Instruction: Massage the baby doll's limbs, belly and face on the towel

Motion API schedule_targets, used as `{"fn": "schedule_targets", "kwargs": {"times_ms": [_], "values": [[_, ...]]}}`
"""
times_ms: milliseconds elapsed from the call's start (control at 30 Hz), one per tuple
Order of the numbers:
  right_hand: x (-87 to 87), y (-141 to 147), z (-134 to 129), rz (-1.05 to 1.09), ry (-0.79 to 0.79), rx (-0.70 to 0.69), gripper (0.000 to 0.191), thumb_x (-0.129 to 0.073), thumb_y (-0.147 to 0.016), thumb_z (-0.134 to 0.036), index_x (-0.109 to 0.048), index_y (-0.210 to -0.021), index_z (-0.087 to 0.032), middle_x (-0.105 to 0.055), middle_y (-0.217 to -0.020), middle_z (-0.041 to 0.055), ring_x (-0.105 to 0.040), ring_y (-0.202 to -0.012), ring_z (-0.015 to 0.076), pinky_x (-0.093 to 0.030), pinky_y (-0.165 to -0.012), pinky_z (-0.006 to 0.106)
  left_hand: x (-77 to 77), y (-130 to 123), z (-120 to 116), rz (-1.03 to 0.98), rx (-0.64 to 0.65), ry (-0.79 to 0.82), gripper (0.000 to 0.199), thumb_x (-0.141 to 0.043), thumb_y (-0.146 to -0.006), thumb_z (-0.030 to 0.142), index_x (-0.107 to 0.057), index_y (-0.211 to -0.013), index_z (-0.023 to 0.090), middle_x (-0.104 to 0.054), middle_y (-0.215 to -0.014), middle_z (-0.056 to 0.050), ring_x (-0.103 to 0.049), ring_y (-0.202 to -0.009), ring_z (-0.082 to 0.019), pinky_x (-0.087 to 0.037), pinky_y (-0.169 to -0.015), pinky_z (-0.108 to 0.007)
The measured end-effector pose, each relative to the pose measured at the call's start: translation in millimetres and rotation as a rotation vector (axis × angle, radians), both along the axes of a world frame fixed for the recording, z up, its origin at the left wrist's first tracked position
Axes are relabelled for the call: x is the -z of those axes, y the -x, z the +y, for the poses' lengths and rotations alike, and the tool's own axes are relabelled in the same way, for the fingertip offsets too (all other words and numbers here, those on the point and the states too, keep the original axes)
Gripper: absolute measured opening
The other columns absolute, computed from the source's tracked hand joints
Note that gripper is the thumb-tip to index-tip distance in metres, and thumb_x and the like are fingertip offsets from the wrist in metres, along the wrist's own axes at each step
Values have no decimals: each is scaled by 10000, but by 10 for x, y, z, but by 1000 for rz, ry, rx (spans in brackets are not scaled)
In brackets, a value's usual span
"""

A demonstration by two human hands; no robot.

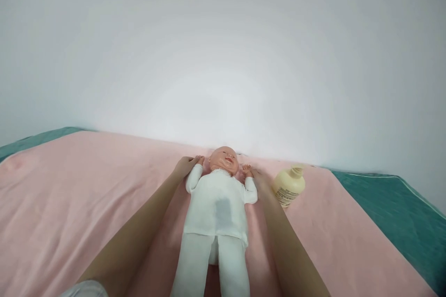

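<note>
Baby doll, hard glossy head, white cloth top and trousers (grey patch on the front), lying face-up on wrinkled pink fabric. Left hand and right hand, fingers partly curled, touching its raised hands. Rounded pale-yellow plastic bottle, printed label, standing beside the left forearm. Green cloth showing beyond the pink.

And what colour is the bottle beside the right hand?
Pale yellow; the head view shows it.
</note>
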State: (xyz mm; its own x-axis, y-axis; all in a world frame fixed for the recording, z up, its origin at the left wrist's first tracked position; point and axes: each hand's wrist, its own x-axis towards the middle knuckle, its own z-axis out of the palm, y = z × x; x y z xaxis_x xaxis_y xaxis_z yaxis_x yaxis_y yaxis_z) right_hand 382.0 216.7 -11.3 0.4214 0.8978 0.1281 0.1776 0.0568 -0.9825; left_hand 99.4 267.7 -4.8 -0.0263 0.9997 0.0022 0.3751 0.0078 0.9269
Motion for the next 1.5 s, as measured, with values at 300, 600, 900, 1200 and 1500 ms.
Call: {"fn": "schedule_targets", "kwargs": {"times_ms": [300,600,900,1200,1500], "values": [[-170,66,-159,43,-21,-36,336,-531,-831,-479,-667,-910,-183,-729,-992,91,-683,-872,218,-524,-760,318,-119,-41,-115,46,27,-84,497,-527,-787,589,-716,-807,129,-731,-807,-96,-649,-772,-245,-438,-629,-296],[-314,172,-689,-108,-236,-30,432,-607,-822,-465,-574,-1167,-207,-637,-1216,102,-615,-1107,246,-486,-949,426,-619,127,-810,80,-129,-326,357,-616,-763,401,-665,-1053,199,-728,-1045,-58,-661,-968,-236,-504,-815,-313],[-298,295,-1785,-315,62,-18,562,-524,-862,-501,-478,-1367,-260,-626,-1255,63,-582,-1174,259,-497,-952,398,-304,462,-1978,258,-338,-142,417,-588,-802,484,-633,-1178,311,-726,-1078,1,-672,-1003,-257,-501,-759,-297],[-19,478,-2393,-487,269,-73,755,-474,-890,-544,-199,-1526,-244,-375,-1513,87,-389,-1373,304,-384,-1085,476,-114,390,-2580,379,-147,68,257,-566,-782,429,-731,-947,319,-755,-880,-49,-704,-813,-316,-492,-628,-341],[-112,304,-2202,-489,265,3,567,-455,-888,-453,-438,-1414,-240,-675,-1160,89,-675,-1023,257,-546,-835,364,-169,475,-2472,253,-249,28,469,-547,-817,513,-659,-1200,265,-711,-1144,-42,-648,-1082,-327,-541,-782,-354]]}}
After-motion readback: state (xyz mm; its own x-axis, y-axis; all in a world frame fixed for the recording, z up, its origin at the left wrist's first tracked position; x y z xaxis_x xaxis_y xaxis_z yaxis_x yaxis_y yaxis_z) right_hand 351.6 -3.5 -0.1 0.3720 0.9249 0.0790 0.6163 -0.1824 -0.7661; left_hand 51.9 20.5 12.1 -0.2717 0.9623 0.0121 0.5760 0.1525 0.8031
